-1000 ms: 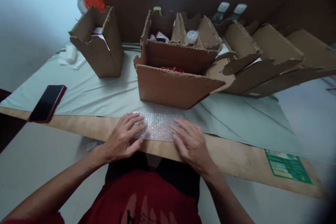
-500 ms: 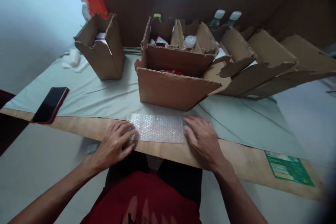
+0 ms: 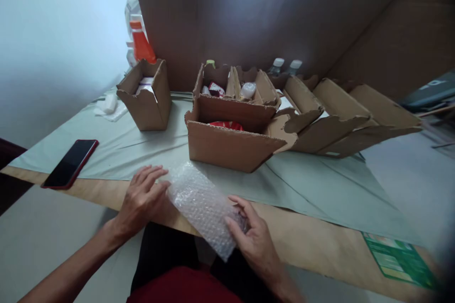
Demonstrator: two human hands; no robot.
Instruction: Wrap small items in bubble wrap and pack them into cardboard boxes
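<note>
At near table edge (image 3: pixel 320 246): right hand (image 3: pixel 254 239) grips bubble wrap sheet (image 3: pixel 204 208) at its near-right end, thumb over top, fingers curled. Left hand (image 3: pixel 142 196) flat, fingers spread, touching sheet's left edge. Sheet tilted diagonally, overhanging the edge. Bare cloth right; cardboard box (image 3: pixel 231 144) just beyond; phone (image 3: pixel 70 163) far left.

A sheet of bubble wrap (image 3: pixel 204 208) lies tilted at the near edge of the surface (image 3: pixel 320 241), between the left hand (image 3: pixel 142 199) and the right hand (image 3: pixel 254 241). Behind it stands an open cardboard box (image 3: pixel 231 144), with more boxes behind and to its right. A smaller box (image 3: pixel 145 97) stands further left. A phone (image 3: pixel 70 163) lies at the left edge, a label (image 3: pixel 400 260) at the near right.
</note>
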